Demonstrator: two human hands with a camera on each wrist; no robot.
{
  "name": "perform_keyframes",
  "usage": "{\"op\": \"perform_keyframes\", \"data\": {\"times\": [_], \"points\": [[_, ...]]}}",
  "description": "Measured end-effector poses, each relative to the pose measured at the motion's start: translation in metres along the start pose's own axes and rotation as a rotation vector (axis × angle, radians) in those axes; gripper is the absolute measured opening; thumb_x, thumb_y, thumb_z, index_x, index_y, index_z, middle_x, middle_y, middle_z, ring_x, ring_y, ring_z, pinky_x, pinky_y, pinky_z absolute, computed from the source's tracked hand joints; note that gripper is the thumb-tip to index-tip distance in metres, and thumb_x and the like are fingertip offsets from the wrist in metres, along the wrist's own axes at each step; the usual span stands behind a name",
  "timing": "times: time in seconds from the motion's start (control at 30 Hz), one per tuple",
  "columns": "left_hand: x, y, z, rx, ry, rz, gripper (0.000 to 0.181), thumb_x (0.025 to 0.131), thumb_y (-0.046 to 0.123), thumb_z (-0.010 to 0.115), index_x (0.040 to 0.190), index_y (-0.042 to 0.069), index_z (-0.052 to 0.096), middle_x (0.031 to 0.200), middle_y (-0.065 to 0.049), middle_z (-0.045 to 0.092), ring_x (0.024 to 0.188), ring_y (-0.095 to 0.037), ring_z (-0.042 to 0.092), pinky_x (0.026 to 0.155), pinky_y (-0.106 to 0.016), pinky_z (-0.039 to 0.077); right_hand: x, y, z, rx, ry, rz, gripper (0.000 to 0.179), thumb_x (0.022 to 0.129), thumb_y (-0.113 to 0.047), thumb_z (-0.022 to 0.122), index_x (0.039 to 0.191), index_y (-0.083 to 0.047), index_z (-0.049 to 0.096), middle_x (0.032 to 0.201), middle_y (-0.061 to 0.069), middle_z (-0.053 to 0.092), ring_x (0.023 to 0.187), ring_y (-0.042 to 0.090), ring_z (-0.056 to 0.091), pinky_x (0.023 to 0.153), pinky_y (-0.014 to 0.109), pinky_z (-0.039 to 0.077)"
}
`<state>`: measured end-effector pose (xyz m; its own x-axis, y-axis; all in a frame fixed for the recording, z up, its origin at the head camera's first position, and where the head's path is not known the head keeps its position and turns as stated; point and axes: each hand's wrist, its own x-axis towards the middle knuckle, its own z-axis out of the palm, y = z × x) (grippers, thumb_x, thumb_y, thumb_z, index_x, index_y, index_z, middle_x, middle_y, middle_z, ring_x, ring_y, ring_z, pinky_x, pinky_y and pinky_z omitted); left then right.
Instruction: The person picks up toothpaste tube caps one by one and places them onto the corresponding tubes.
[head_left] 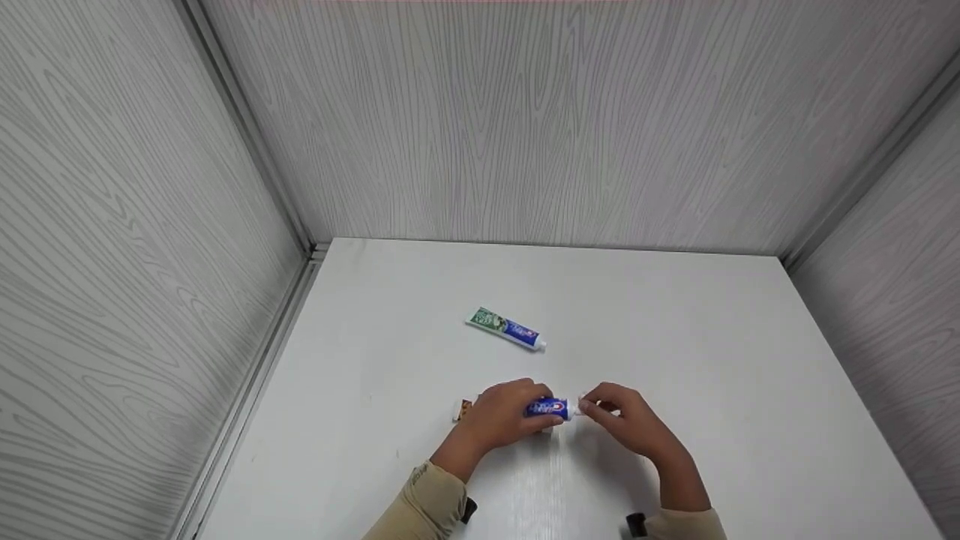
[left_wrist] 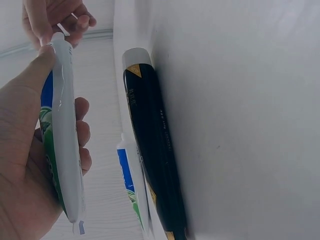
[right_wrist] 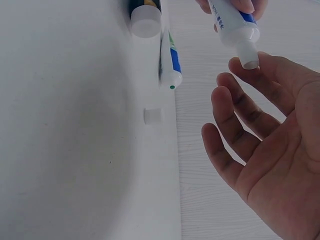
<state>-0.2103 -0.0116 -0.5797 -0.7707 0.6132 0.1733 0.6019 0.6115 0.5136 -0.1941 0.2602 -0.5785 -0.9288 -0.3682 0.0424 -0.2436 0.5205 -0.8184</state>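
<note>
On the smooth white worktop [head_left: 720, 337], a glossy dark tube [left_wrist: 154, 135] with gold triangles is lying beneath the left hand [head_left: 504, 414]; farther off, a flattened blue-green toothpaste tube [head_left: 505, 328] is lying aslant. The left hand is gripping a similar, raised tube [head_left: 546, 407]; the right hand [head_left: 626, 420] is pinching its cylindrical white tip [right_wrist: 248, 56].

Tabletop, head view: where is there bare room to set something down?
The white tabletop is bare from the far green tube out to both side walls and the back wall. Nearer the person it is crowded: the left hand holds a second tube above a dark tube, with the right hand alongside.
</note>
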Motion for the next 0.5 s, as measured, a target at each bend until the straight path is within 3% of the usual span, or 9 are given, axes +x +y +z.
{"op": "perform_keyframes", "data": {"times": [0.27, 0.5], "points": [[-0.0003, 0.0003, 0.0001, -0.003, -0.004, -0.01, 0.048, 0.102, 0.061, 0.062, 0.128, 0.022, 0.071, 0.109, 0.005, 0.072, 0.091, -0.006, 0.061, 0.086, -0.028, 0.055, -0.0003, 0.0001, 0.0002, 0.025, -0.006, 0.028, 0.027, 0.108, -0.036, 0.064, 0.108, -0.012, 0.079, 0.109, 0.002, 0.074, 0.094, 0.022, 0.069, 0.084, 0.03, 0.056], [0.0014, 0.0005, -0.0003, -0.011, 0.011, 0.016, 0.047, 0.102, 0.062, 0.062, 0.126, 0.023, 0.071, 0.105, 0.007, 0.071, 0.086, -0.004, 0.059, 0.081, -0.025, 0.054, -0.0017, -0.0013, 0.0004, 0.028, -0.001, 0.044, 0.03, 0.111, -0.039, 0.057, 0.103, -0.017, 0.076, 0.102, 0.013, 0.071, 0.084, 0.017, 0.065, 0.076, 0.03, 0.051]]}}
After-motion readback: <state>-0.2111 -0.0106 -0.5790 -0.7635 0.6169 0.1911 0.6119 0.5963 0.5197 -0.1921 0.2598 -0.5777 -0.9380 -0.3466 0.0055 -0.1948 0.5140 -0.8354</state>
